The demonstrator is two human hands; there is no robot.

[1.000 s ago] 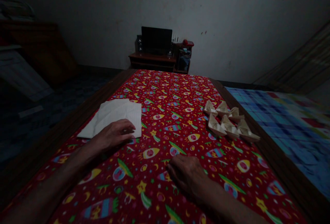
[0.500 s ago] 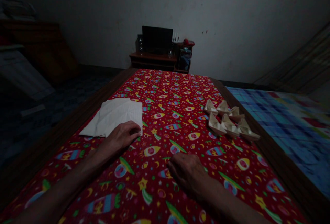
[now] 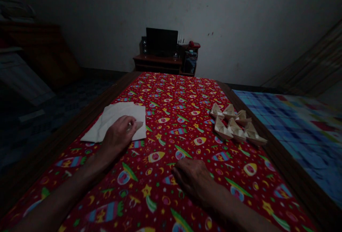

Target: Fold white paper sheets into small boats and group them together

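Observation:
A fanned stack of pale paper sheets (image 3: pixel 107 123) lies on the left part of the red patterned cloth. My left hand (image 3: pixel 120 131) is over its near right part, thumb and fingers pinched on the lifted corner of a sheet, which curls up beside the fingertips. My right hand (image 3: pixel 193 175) rests on the cloth near the middle, its fingers curled under; nothing shows in them. To the right stand several folded paper boats (image 3: pixel 236 130) in two close rows, well apart from both hands.
The red cloth (image 3: pixel 184 100) with rockets and stars covers a long wooden table (image 3: pixel 107 93). Beyond its far end stand a dark monitor (image 3: pixel 162 41) and speakers on a low desk (image 3: pixel 157 61). A blue checked sheet (image 3: pixel 269 118) spreads at right, a wooden cabinet (image 3: pixel 45 50) at left.
My left hand has moved up and back left from the sheets' near corner, bending a paper corner up with it. My right hand has stayed in place.

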